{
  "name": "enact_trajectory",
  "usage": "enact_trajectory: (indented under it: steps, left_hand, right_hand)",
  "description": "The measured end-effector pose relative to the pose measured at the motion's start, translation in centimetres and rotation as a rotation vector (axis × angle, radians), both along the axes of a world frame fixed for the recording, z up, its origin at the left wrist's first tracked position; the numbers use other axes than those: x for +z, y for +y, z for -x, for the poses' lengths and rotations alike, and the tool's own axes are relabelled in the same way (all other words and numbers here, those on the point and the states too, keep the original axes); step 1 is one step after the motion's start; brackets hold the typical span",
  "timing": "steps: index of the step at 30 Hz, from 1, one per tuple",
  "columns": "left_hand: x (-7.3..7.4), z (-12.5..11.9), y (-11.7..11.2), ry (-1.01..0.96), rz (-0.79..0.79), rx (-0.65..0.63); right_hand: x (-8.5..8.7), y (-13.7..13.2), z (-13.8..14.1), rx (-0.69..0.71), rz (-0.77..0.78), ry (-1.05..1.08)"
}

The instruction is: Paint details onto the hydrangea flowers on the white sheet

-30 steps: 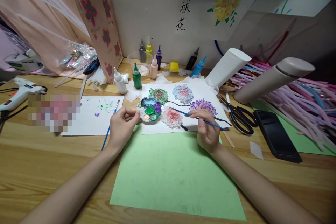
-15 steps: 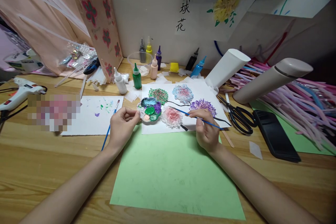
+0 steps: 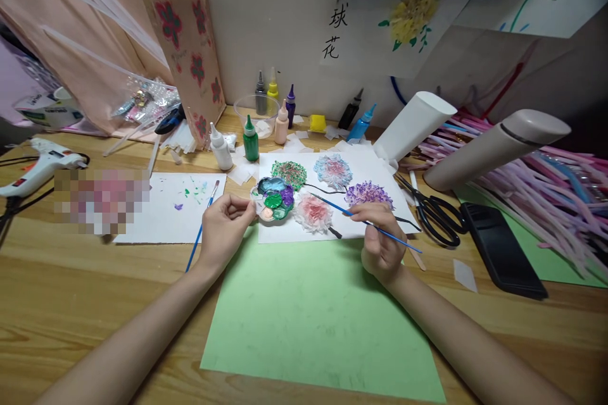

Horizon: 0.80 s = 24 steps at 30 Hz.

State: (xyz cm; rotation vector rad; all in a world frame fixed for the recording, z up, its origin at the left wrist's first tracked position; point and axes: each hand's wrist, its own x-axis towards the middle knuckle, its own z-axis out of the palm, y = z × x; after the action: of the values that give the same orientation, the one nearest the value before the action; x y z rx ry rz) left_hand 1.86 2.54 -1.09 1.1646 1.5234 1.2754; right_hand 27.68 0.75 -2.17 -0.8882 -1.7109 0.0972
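My right hand (image 3: 379,239) pinches a thin blue paintbrush (image 3: 365,222), its tip over the pink paper flower (image 3: 312,212) on a white sheet (image 3: 361,168). My left hand (image 3: 225,228) is closed on the rim of a small paint palette (image 3: 274,198) filled with green, purple and blue paint. Three other flowers lie on the sheet: green (image 3: 288,173), blue-pink (image 3: 332,169) and purple (image 3: 367,192). A large green paper (image 3: 313,316) lies in front of me.
A second blue brush (image 3: 202,228) rests on a paint-dabbed white sheet (image 3: 166,209). Paint bottles (image 3: 250,138) stand behind. Black scissors (image 3: 430,212), a black phone (image 3: 503,250), a lamp head (image 3: 494,145) and a pile of straws (image 3: 560,183) sit right. A glue gun (image 3: 38,168) lies left.
The view shifted slightly. My right hand moved a little right and toward me with the brush; the left hand stays on the palette.
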Motion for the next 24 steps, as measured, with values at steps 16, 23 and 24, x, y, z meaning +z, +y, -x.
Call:
enact_trajectory:
  steps: [16,23,24]
  left_hand:
    - [-0.2,0.0,-0.2,-0.028,-0.024,-0.027]
    - [0.0,0.0,0.0,-0.019,0.018,0.006]
    - [0.0,0.0,0.0,-0.013,0.023,0.008]
  right_hand:
    - [0.8,-1.2,2.6,0.242,0.207,-0.094]
    - [0.1,0.1,1.4,-0.027,0.052,0.173]
    - [0.1,0.4,1.2,-0.054,0.025,0.177]
